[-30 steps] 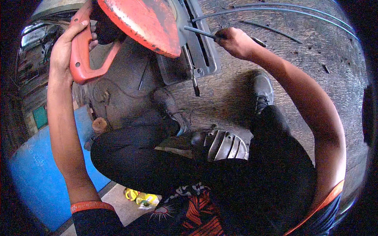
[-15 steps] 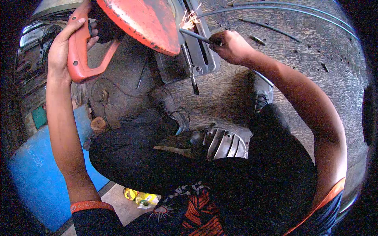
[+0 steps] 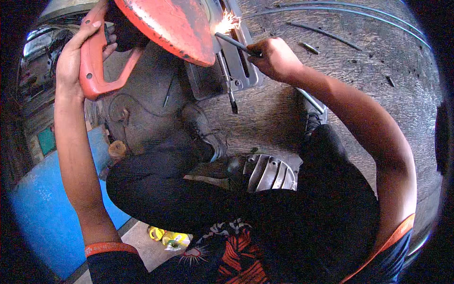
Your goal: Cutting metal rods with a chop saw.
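My left hand is wrapped round the red D-shaped handle of a cut-off saw. The saw's scuffed red blade guard slants over its grey metal base. My right hand is closed on a short dark metal rod, whose far end meets the edge of the guard. Bright sparks spray just beyond that end. The disc's contact with the rod is hidden by guard and sparks. A threaded clamp screw lies along the base.
Long thin rods curve across the worn floor at the upper right, near a dark rod and small offcuts. A finned metal casing sits between my legs. At left are a blue panel and a cord.
My right hand has shifted slightly left with the rod, whose tilt is a little steeper. The sparks are brighter and denser. My left hand stays on the handle, nearly unmoved.
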A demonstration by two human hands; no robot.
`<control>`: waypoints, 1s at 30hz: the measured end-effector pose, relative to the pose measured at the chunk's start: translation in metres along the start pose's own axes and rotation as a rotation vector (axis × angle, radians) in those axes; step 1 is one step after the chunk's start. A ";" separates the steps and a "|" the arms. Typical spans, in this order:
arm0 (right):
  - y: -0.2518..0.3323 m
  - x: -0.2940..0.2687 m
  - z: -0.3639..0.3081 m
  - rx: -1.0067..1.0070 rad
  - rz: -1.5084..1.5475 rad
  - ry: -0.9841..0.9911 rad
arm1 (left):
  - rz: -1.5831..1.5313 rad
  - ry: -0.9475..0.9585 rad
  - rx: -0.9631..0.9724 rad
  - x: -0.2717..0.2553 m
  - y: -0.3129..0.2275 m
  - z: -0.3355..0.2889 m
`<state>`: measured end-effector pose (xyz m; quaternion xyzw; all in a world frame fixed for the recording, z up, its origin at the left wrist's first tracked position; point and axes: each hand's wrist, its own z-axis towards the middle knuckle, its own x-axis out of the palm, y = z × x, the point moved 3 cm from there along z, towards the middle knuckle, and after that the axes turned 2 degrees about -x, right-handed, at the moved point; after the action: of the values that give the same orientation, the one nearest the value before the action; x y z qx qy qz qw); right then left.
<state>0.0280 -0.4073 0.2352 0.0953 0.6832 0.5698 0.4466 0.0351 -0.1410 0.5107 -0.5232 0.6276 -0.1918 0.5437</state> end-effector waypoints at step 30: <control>-0.010 0.015 0.001 0.380 0.360 0.016 | 0.001 -0.007 -0.020 -0.001 0.001 -0.002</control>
<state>0.0236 -0.4002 0.2192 0.2926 0.7536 0.5024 0.3067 0.0331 -0.1405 0.5104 -0.5289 0.6279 -0.1834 0.5407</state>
